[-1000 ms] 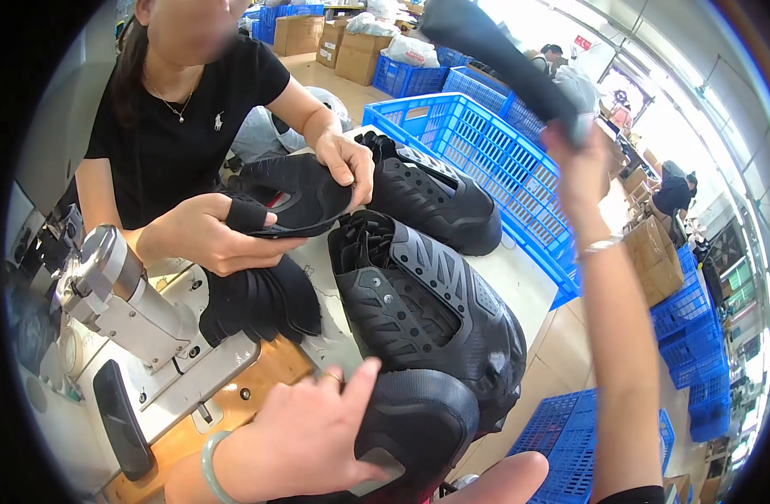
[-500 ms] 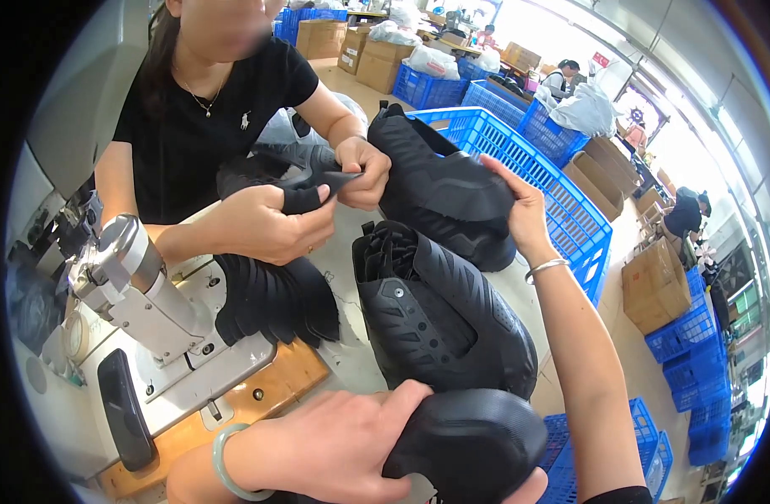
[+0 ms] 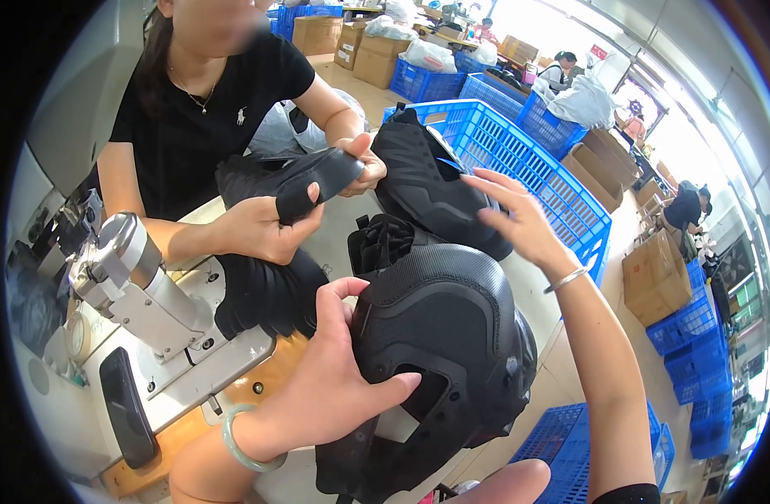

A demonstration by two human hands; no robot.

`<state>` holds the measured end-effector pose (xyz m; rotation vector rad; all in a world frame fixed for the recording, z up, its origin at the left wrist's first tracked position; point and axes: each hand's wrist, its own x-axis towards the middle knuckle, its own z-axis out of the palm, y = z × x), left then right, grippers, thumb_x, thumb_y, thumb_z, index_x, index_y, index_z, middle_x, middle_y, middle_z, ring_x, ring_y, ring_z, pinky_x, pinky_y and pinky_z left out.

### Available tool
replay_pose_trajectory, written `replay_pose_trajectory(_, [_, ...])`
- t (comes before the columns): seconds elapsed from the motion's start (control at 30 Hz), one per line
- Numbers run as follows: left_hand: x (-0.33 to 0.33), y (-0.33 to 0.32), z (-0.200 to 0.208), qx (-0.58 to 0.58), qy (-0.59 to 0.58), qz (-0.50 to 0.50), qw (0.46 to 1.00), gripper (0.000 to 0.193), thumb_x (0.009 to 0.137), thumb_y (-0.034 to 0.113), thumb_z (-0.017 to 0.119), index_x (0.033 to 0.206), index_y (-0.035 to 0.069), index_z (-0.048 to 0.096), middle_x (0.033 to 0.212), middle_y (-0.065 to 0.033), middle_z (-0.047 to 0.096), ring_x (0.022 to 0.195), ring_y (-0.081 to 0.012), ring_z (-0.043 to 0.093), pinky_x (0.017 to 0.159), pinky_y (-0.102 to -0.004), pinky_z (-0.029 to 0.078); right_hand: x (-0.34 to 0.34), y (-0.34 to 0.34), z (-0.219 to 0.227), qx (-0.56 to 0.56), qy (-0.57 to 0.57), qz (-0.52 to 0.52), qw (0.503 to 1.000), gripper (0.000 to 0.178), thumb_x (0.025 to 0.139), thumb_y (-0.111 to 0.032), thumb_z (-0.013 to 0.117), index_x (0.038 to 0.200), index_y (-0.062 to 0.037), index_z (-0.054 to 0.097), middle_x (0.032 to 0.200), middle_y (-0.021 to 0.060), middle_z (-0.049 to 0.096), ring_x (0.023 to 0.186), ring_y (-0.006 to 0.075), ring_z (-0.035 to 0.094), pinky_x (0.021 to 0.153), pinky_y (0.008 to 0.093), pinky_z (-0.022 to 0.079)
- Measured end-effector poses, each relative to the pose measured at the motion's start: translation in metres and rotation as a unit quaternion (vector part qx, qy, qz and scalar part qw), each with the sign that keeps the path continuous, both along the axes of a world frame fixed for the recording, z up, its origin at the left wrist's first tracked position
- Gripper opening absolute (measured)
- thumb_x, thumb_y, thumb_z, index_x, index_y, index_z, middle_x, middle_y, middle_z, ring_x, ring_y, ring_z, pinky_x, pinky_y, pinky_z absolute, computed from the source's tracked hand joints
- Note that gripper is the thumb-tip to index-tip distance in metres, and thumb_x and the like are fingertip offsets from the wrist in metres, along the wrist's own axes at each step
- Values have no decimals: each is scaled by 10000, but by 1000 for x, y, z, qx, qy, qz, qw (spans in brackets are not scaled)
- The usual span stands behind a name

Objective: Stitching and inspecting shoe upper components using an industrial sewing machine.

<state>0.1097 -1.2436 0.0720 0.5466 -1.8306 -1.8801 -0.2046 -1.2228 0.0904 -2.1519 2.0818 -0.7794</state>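
My left hand (image 3: 339,378), with a green bangle on its wrist, grips a black shoe upper (image 3: 440,307) between thumb and fingers. The upper is tilted, its rounded, ribbed end at the top. Beneath it sits a bundle of nested black uppers (image 3: 385,239), mostly covered. My right hand (image 3: 523,220), wearing a silver bracelet, is open with fingers stretched at the side of another stack of black uppers (image 3: 423,181); whether the fingertips touch it I cannot tell. Across from me, a co-worker's two hands (image 3: 272,227) hold a black upper (image 3: 322,181).
A sewing-type machine (image 3: 141,286) stands at the left, with a dark phone-like case (image 3: 126,407) on its bed. Curved black pieces (image 3: 272,290) lie fanned beside it. A blue crate (image 3: 561,189) is behind my right hand; more blue crates (image 3: 561,445) sit low at the right.
My left hand has raised the upper from the lower edge to above the nested bundle and turned it. My right hand has opened and come slightly off the far stack. The co-worker's upper has turned.
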Motion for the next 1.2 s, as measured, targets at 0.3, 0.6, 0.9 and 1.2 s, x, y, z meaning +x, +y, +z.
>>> replay_pose_trajectory(0.3, [-1, -7, -7, -1, 32, 3, 999, 765, 759, 83, 697, 1299, 11, 159, 1115, -150, 425, 1030, -195, 486, 904, -323, 441, 6, 14, -15, 76, 256, -27, 963, 697, 760, -180, 708, 1393, -190, 415, 1475, 38, 349, 1364, 325, 301, 1102, 475, 271])
replay_pose_trajectory(0.6, [0, -17, -23, 542, 112, -225, 802, 547, 878, 307, 344, 1307, -31, 380, 937, -250, 607, 717, -292, 565, 641, -355, 441, 66, 31, 33, -29, -229, 116, 966, 647, 819, -114, 564, 1428, -100, 347, 1332, 149, 473, 1202, 281, 475, 1013, 385, 378])
replay_pose_trajectory(0.9, [1, -10, -6, 540, 118, -333, 764, 588, 913, 384, 306, 1313, -36, 400, 1077, -255, 605, 984, -366, 612, 891, -414, 469, 118, 21, 42, 135, -281, 9, 950, 291, 943, -141, 529, 1197, -15, 592, 798, -10, 603, 662, 25, 507, 598, 211, 468])
replay_pose_trajectory(1.2, [-9, -8, -30, 323, -33, 115, 939, 294, 908, 243, 588, 1002, -25, 662, 892, -33, 679, 792, -103, 629, 713, -238, 498, 132, 10, 28, 136, -280, -13, 950, 218, 910, -114, 510, 1004, 28, 646, 592, 54, 561, 475, 94, 538, 469, 260, 449])
